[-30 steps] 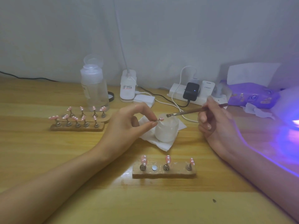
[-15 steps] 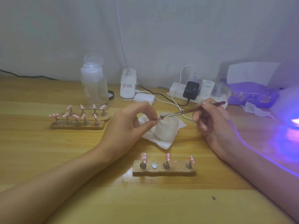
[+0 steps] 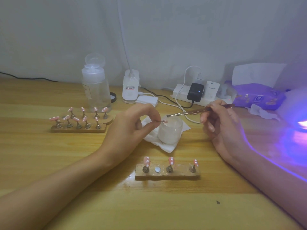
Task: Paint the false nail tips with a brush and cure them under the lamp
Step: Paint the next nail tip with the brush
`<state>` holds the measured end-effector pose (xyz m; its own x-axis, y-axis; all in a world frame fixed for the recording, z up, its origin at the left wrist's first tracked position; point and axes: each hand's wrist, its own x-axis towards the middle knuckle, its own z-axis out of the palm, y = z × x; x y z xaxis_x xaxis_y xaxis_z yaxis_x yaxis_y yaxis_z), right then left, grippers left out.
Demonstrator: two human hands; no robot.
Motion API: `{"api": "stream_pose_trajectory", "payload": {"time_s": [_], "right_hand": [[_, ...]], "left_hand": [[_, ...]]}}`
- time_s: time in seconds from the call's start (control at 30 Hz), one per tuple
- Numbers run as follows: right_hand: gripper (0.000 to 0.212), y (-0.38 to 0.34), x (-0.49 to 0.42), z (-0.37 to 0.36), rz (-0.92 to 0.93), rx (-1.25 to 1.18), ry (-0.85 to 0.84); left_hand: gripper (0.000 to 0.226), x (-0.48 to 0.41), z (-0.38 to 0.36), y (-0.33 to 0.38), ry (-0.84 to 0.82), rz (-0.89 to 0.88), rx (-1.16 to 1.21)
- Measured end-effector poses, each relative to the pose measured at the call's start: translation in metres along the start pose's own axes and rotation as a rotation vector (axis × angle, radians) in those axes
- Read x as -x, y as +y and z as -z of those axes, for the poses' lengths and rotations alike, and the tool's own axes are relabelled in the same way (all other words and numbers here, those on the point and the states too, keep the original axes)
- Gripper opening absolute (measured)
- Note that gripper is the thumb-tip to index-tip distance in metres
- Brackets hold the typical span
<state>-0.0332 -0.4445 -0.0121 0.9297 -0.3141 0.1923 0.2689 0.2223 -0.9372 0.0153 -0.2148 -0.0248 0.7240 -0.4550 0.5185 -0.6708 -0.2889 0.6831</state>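
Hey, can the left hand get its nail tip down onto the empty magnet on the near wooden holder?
Probably yes. The left hand holds the nail tip just beyond the near holder, and the bare magnet sits open between two standing tips, with nothing lying across the way.

Front centre on table [image 3: 49,155]: nail-tip stand [image 3: 179,171]; jar [image 3: 169,131] on tissue [image 3: 164,146] behind it. Left: second stand [image 3: 78,129], bottle [image 3: 96,92] just behind. Back: power strip [image 3: 180,94], wipes pack [image 3: 257,97] right of it. Far right: curing lamp [image 3: 297,105].

"PISEN" in grey letters on the white charger [image 3: 212,90] in the power strip [image 3: 178,93], beyond the right hand [image 3: 222,125]
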Motion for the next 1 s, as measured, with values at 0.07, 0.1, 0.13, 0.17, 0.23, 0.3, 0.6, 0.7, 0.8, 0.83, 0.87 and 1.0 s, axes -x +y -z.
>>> {"api": "stream_pose_trajectory", "payload": {"time_s": [0.07, 0.1, 0.13, 0.17, 0.23, 0.3, 0.6, 0.7, 0.8, 0.83, 0.87, 1.0], "right_hand": [[0.027, 0.0006, 0.0003, -0.0012, 0.021, 0.037, -0.039], [0.027, 0.0015, 0.0003, -0.0018, 0.022, 0.057, -0.045], [0.027, 0.002, -0.0001, -0.002, 0.016, 0.068, -0.035], [0.027, 0.0024, -0.0006, -0.0013, 0.007, 0.067, -0.014], [0.028, 0.0023, -0.0007, 0.0004, 0.003, 0.042, 0.017], [0.027, 0.002, -0.0006, 0.0017, 0.032, 0.042, 0.001], [0.03, 0.0031, -0.0005, 0.002, 0.06, 0.043, -0.019], [0.028, 0.0042, -0.0003, 0.0006, 0.059, 0.096, -0.047], [0.029, 0.0037, -0.0008, 0.0016, 0.023, 0.062, 0.022], [0.028, 0.0029, -0.0007, 0.0019, 0.029, 0.045, 0.02], [0.028, 0.0023, -0.0006, 0.0021, 0.041, 0.041, 0.001], [0.027, 0.0041, -0.0008, 0.0003, 0.045, 0.107, -0.041]], "left_hand": [[0.011, 0.0, -0.0002, -0.0002, 0.002, 0.002, -0.002], [0.011, 0.0001, -0.0003, -0.0004, 0.004, 0.003, -0.001], [0.011, 0.0002, -0.0002, -0.0006, 0.005, 0.005, -0.001], [0.011, 0.0003, -0.0001, -0.0006, 0.005, 0.005, -0.002], [0.011, 0.0005, 0.0002, -0.0005, 0.003, 0.006, -0.001], [0.011, 0.0005, 0.0002, -0.0004, 0.001, 0.007, 0.002], [0.012, 0.0012, 0.0002, 0.0011, 0.005, 0.02, 0.009], [0.012, 0.0014, 0.0005, 0.0023, 0.001, 0.029, 0.017], [0.013, 0.0017, 0.0006, 0.0034, 0.002, 0.04, 0.029], [0.012, 0.0016, 0.0008, 0.0039, 0.003, 0.043, 0.039], [0.012, 0.0013, 0.0008, 0.0042, 0.005, 0.047, 0.052], [0.012, 0.0006, 0.0007, 0.0032, 0.006, 0.071, 0.102]]}}
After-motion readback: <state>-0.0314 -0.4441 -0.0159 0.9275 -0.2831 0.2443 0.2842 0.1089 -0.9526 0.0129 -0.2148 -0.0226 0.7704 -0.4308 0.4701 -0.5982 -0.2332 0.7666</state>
